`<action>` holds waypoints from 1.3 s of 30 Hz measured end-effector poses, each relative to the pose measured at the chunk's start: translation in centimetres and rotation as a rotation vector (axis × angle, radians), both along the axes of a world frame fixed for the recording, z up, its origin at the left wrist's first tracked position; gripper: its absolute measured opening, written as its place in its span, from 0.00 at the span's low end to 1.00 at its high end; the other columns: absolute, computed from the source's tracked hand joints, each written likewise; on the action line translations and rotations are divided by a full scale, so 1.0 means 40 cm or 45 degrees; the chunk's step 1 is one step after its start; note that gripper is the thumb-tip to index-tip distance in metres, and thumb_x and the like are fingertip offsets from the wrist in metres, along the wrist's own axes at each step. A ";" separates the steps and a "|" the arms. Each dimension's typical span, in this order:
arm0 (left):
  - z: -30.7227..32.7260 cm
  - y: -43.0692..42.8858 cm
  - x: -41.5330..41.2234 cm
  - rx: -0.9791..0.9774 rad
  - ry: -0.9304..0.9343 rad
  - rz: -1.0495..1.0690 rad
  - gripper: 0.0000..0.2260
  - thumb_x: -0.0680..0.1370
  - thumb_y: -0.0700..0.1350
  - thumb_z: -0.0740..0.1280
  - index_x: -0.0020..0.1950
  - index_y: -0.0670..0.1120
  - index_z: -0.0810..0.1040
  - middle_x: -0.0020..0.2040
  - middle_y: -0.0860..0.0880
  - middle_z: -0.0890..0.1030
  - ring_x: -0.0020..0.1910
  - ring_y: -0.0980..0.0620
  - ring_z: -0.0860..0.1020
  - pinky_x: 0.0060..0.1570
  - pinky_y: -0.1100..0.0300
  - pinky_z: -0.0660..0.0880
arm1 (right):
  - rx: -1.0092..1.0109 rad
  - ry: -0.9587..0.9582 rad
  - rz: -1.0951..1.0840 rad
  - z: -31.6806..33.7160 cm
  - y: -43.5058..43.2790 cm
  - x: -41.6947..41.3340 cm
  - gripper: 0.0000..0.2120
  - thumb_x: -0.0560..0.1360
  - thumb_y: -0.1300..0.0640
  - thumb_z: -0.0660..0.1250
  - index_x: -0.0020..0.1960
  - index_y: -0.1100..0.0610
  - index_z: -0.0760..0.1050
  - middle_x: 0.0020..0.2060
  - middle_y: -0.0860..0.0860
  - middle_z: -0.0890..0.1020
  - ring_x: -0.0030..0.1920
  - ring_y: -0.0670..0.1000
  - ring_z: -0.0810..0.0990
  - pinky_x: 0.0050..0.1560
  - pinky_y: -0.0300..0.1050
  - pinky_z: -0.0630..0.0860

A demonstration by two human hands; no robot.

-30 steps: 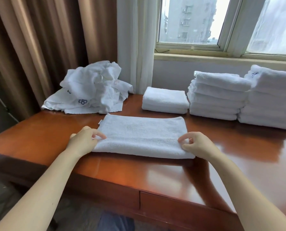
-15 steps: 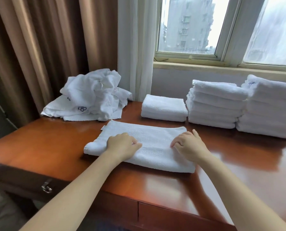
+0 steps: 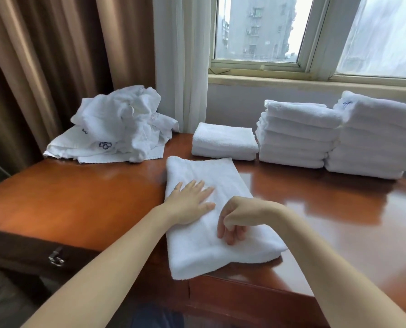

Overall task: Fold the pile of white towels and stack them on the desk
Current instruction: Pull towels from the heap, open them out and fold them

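Folded towel [image 3: 211,176], left hand [image 3: 190,204] flat on it — right hand [image 3: 235,218] curled on it, grip unclear

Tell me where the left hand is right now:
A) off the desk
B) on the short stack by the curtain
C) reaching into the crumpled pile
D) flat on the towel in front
D: the left hand lies flat, fingers spread, on the towel at the near edge of the desk, well apart from the crumpled pile at the back left.
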State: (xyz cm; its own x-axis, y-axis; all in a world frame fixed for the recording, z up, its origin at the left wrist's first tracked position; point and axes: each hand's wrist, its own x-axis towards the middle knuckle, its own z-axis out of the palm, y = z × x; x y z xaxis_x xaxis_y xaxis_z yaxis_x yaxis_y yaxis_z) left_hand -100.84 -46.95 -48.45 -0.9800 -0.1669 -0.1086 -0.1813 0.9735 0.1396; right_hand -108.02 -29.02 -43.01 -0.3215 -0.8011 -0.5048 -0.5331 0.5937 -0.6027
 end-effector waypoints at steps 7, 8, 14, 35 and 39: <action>-0.022 -0.041 0.025 0.105 0.175 -0.096 0.25 0.83 0.61 0.52 0.80 0.58 0.57 0.81 0.53 0.53 0.80 0.57 0.47 0.78 0.51 0.42 | -0.285 -0.138 -0.055 -0.036 0.054 0.035 0.11 0.74 0.60 0.66 0.50 0.50 0.84 0.41 0.49 0.86 0.37 0.43 0.79 0.45 0.35 0.75; -0.016 -0.039 0.033 0.126 0.214 -0.084 0.24 0.83 0.61 0.54 0.79 0.58 0.61 0.81 0.54 0.56 0.79 0.57 0.50 0.78 0.51 0.46 | -0.322 -0.126 -0.052 -0.041 0.060 0.043 0.10 0.74 0.59 0.67 0.51 0.49 0.84 0.42 0.50 0.86 0.40 0.43 0.80 0.46 0.34 0.76; 0.047 0.024 0.139 0.342 0.132 0.001 0.19 0.78 0.66 0.60 0.67 0.65 0.75 0.75 0.63 0.65 0.72 0.62 0.64 0.64 0.59 0.63 | -0.594 -0.082 -0.120 -0.053 0.128 0.068 0.16 0.73 0.68 0.65 0.52 0.52 0.82 0.45 0.49 0.86 0.45 0.42 0.83 0.45 0.33 0.76; 0.094 0.079 0.261 0.542 0.150 0.075 0.09 0.73 0.53 0.60 0.37 0.49 0.68 0.33 0.57 0.69 0.32 0.56 0.66 0.38 0.56 0.63 | -0.695 0.382 -0.865 -0.125 0.268 0.139 0.13 0.75 0.52 0.58 0.58 0.49 0.73 0.41 0.47 0.80 0.44 0.50 0.83 0.48 0.50 0.77; 0.105 0.059 0.240 0.638 0.241 0.134 0.11 0.77 0.52 0.61 0.36 0.51 0.66 0.34 0.56 0.69 0.35 0.56 0.67 0.40 0.57 0.64 | -0.755 0.151 -0.924 -0.106 0.250 0.142 0.23 0.67 0.47 0.59 0.61 0.50 0.72 0.44 0.49 0.80 0.44 0.52 0.83 0.33 0.44 0.77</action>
State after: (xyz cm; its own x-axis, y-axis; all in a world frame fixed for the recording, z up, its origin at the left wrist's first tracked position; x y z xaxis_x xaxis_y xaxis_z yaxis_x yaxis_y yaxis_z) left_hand -91.22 -44.59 -44.25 -0.9710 -0.2379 -0.0236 -0.2007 0.7576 0.6211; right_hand -102.32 -19.03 -47.25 -0.8655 -0.5009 -0.0108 -0.2311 0.4183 -0.8784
